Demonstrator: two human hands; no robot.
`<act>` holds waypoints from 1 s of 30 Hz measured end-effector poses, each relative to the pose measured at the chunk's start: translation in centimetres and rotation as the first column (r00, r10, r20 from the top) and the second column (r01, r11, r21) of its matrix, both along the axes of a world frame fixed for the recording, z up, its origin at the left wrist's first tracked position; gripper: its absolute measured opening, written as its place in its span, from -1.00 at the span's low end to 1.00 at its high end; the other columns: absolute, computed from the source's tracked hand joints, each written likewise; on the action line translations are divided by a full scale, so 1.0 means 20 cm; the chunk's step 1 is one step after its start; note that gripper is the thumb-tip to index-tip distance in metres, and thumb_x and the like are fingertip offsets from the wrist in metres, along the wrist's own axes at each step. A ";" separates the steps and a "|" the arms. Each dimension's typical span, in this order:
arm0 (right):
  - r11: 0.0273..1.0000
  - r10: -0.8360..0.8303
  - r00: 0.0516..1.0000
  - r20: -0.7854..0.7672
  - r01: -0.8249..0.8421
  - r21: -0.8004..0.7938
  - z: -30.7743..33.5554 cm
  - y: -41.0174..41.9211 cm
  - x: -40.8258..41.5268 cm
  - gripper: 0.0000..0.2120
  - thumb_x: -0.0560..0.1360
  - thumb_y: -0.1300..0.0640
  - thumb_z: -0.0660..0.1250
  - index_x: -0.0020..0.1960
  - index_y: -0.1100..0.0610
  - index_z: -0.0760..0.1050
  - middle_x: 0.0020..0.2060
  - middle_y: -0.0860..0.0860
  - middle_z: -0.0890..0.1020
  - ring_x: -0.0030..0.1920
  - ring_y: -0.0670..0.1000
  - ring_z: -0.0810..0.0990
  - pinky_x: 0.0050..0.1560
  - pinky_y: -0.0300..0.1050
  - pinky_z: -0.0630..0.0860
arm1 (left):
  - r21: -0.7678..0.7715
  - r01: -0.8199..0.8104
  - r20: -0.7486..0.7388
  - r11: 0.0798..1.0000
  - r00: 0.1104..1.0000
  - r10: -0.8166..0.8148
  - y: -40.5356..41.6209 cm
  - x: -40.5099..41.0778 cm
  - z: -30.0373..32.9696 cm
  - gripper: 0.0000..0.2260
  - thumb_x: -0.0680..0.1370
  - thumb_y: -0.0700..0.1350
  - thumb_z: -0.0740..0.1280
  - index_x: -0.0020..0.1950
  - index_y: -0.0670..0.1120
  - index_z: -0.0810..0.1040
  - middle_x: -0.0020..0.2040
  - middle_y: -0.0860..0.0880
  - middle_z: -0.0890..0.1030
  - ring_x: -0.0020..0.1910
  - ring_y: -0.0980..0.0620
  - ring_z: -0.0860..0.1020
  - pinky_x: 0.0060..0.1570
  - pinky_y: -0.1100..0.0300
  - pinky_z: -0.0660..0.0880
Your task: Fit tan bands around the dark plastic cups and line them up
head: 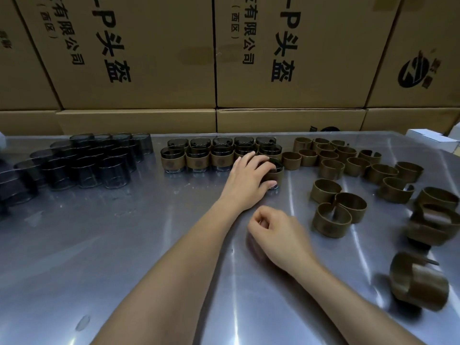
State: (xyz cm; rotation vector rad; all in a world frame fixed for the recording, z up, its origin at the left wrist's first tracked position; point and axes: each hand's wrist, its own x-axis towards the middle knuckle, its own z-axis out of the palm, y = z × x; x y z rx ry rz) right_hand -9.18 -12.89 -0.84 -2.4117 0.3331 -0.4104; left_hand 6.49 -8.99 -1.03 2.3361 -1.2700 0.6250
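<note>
Open table (124, 257) in front; bare cups (82, 165) left, loose bands (348, 170) right, cartons (149, 58) behind.

- A shiny metal table (124, 257) spreads beneath and around both hands, streaked with glare.
- Brown cardboard boxes (154, 58), printed with black Chinese characters, stand stacked in a wall beyond the hands.
- A small white box (433, 139) lies far off to the right of the right hand.

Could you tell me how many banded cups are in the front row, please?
4. Three banded cups stand side by side; the fourth cup is at the right end, gripped by the left hand.
</note>
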 end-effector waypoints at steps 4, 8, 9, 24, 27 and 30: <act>1.000 0.001 1.000 0.024 -0.001 0.011 0.00 0.00 0.00 -0.85 0.49 0.01 0.21 -0.20 0.04 0.45 -0.29 -0.04 0.60 -0.17 0.01 0.55 -0.17 -0.06 0.43 | -0.050 -0.005 0.038 0.999 0.999 0.007 -0.09 0.05 0.00 -0.67 0.59 0.01 0.30 0.33 -0.06 0.50 0.23 -0.10 0.47 0.32 -0.11 0.34 0.36 0.05 0.15; 1.000 0.002 1.000 0.024 -0.002 0.018 0.00 -0.01 0.00 -0.85 0.49 0.00 0.21 -0.18 0.04 0.46 -0.28 -0.04 0.61 -0.16 0.02 0.55 -0.16 -0.05 0.45 | -0.049 0.039 0.002 0.998 0.999 -0.038 -0.13 0.09 0.00 -0.68 0.59 -0.02 0.31 0.31 -0.08 0.50 0.16 -0.09 0.50 0.30 -0.09 0.36 0.37 0.02 0.19; 1.000 0.003 1.000 0.022 -0.003 0.021 -0.01 -0.01 0.00 -0.85 0.49 0.00 0.21 -0.18 0.04 0.46 -0.28 -0.04 0.62 -0.16 0.02 0.56 -0.15 -0.04 0.46 | -0.046 0.045 -0.012 0.998 0.999 -0.045 -0.13 0.09 0.00 -0.69 0.59 -0.03 0.31 0.31 -0.08 0.49 0.16 -0.09 0.50 0.31 -0.09 0.36 0.39 -0.02 0.20; 0.999 0.025 1.000 0.016 -0.026 0.029 0.00 -0.01 0.00 -0.87 0.48 0.01 0.21 -0.19 0.02 0.46 -0.34 -0.06 0.59 -0.20 -0.03 0.55 -0.22 -0.08 0.41 | -0.067 0.024 -0.111 0.997 0.993 -0.032 -0.14 0.09 0.01 -0.63 0.58 -0.03 0.31 0.37 -0.07 0.39 0.34 -0.05 0.44 0.45 -0.07 0.27 0.47 -0.07 0.08; 0.999 0.029 0.999 0.016 -0.030 0.043 0.00 -0.02 0.00 -0.87 0.48 0.02 0.22 -0.20 0.01 0.47 -0.36 -0.06 0.59 -0.21 -0.03 0.55 -0.19 -0.04 0.45 | -0.116 0.045 -0.043 0.992 0.998 -0.050 -0.11 0.05 0.01 -0.58 0.57 -0.04 0.32 0.40 -0.12 0.37 0.37 -0.08 0.43 0.43 -0.07 0.29 0.45 -0.02 0.15; 0.998 0.022 0.999 0.023 -0.023 0.064 -0.01 -0.03 0.00 -0.86 0.48 0.03 0.24 -0.24 0.02 0.46 -0.38 -0.04 0.59 -0.24 -0.02 0.55 -0.19 0.00 0.46 | -0.162 0.039 -0.014 0.986 0.999 -0.042 -0.06 -0.03 0.01 -0.60 0.57 -0.10 0.32 0.38 -0.17 0.40 0.34 -0.13 0.45 0.37 -0.11 0.35 0.40 0.03 0.22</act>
